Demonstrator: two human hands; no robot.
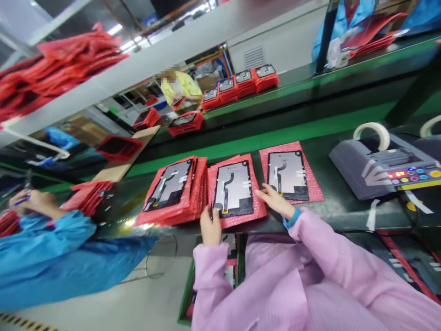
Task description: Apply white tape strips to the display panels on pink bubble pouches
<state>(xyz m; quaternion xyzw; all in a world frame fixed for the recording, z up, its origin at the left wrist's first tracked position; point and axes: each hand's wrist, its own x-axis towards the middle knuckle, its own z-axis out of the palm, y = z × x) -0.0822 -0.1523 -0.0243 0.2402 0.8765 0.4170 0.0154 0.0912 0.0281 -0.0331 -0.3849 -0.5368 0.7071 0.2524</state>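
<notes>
Before me on the dark bench lies a flat screen panel (237,188) with a silver back, a black border and a dark ribbon cable, on pink bubble-wrap bags. At its lower left corner is my left hand (211,227), thumb and fingers drawn close around a small dark bit that I cannot make out. My right hand (277,202) reaches in from the right, fingers stretched out at the edge of the bubble wrap between this panel and a similar panel (294,172) on its own pink sheet. To the left stands a stack of bagged panels (175,184).
A grey tape dispenser (372,170) with a tape roll (374,131) stands at the right. A co-worker's blue sleeve (55,230) is at the left. More red-wrapped stacks (237,85) line the far bench. A green crate (186,294) sits below the bench edge.
</notes>
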